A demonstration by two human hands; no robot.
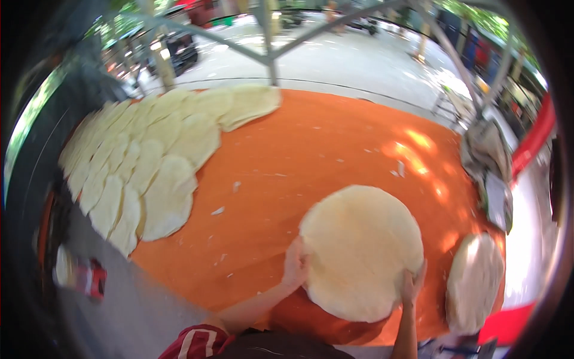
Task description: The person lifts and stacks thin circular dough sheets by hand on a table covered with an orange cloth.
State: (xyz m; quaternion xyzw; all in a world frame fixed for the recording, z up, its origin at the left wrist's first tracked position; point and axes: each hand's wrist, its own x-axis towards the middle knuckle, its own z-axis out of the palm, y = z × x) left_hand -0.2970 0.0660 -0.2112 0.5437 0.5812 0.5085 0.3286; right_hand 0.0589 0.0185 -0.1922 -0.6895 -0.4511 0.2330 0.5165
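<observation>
Between my two hands is a pale round flatbread (362,251), perhaps a stack of them, broad and slightly browned in the middle. My left hand (296,264) grips its left edge, and some of its fingers are hidden under the rim. At the lower right edge, my right hand (414,282) is closed on it, thumb on top. Below it lies an orange cloth (263,197). A second round pale pile of flatbread (474,284) rests on the cloth to the right of my right hand.
Overlapping flatbreads (170,140) spread over the cloth's far left. Small white scraps (218,210) dot the cloth. A jar with a red label (81,274) is at the left. A grey-brown bag (487,149) sits along the right edge. Metal bars (272,54) stand beyond the far edge.
</observation>
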